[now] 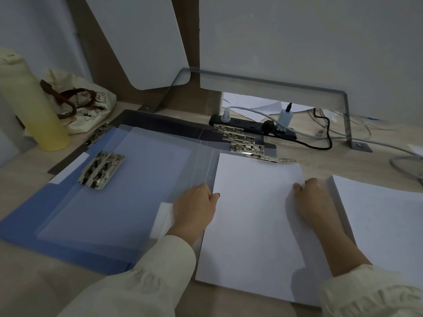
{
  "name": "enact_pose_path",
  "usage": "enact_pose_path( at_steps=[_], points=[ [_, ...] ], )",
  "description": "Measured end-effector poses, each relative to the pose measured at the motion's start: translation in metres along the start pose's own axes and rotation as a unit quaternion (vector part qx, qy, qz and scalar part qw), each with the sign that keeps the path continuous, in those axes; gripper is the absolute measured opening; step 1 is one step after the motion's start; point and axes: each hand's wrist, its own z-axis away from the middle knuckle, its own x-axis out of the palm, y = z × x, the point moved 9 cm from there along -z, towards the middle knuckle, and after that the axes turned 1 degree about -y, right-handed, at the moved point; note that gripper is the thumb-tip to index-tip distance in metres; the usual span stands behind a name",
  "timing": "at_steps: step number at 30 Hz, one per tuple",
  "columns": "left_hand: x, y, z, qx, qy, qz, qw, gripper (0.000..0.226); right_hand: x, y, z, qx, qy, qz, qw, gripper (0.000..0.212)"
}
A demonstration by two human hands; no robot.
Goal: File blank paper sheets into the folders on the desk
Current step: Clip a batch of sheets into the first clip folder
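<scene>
1. I see the left hand (194, 202) at the left edge of the white blank paper sheet (251, 213). Its fingers are curled and they hold this edge; one fingertip lies on top of the sheet.
2. The right hand (313, 197) is at the right edge of the same sheet, near the upper corner. The thumb is on top of the sheet and the hand pinches the edge; I cannot see the other fingers.
3. The sheet lies flat on the right half of the open blue plastic folders (68, 213), just below the row of silver metal spring clips (245, 143). Its near edge reaches past the folders onto the light wooden desk (34, 282).
4. The folders lie open one on another, and their translucent covers are spread to the left. One more silver clamp (101, 169) sits on the left half.
5. A thick stack of white paper (377, 220) lies on the desk just beside the right hand, on its right.
6. At the far left stand a pale yellow cylindrical bottle (29, 106) and, behind it, a cream cloth bag with brown handles (87, 104).
7. A black power strip (251, 125) with plugs and cables lies behind the folders.
8. Both arms wear cream long sleeves (160, 271).
</scene>
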Motion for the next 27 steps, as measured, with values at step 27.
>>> enact_pose_path(
  at_steps=[27],
  points=[
    [0.029,0.031,0.003,0.218,-0.005,-0.120,0.969,0.059,0.029,-0.023,-0.033,-0.070,-0.068,0.045,0.994,0.034]
  ],
)
